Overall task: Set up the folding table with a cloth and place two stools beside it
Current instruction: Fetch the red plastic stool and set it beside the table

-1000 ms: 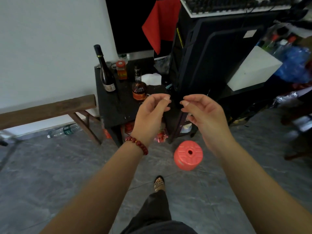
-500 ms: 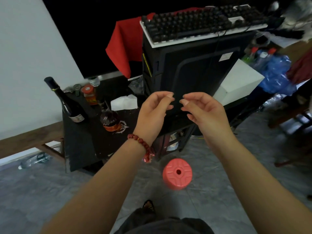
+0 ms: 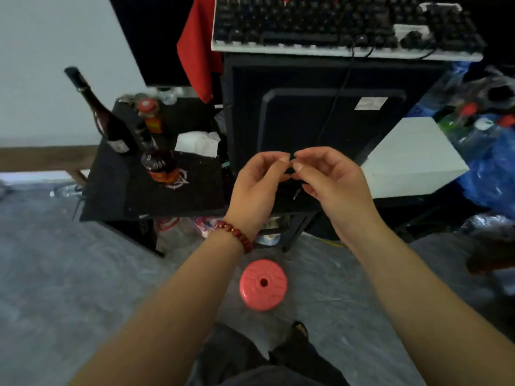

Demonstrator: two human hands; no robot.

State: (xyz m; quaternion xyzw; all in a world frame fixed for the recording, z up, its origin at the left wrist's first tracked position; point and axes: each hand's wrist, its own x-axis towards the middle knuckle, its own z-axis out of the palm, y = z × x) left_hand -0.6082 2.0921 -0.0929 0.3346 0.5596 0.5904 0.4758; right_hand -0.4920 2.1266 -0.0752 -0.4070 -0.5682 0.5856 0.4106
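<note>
Both hands are up in the middle of my feed right now. The left hand (image 3: 257,185), the one with the red bead bracelet (image 3: 237,235), and the right hand (image 3: 331,179) have their fingers curled in, with the fingertips almost meeting. I don't see anything held in either one, though it's blurry enough that something tiny could be hiding in there. The pink stool (image 3: 263,284) sits on the grey floor (image 3: 69,288) near me, down between the two forearms, and neither hand is touching it. Straight ahead, past the hands, a big black panel (image 3: 306,115) stands upright with a keyboard (image 3: 334,23) lying across its top. A red cloth (image 3: 196,45) hangs at the far left of that keyboard. Left of the panel is a low black side table (image 3: 117,185) with a tall dark bottle (image 3: 103,115), a shorter bottle (image 3: 158,162) and some white tissue (image 3: 199,143) on it. On the right there's a white box (image 3: 409,160), with a blue bag (image 3: 493,168) just beyond it.
</note>
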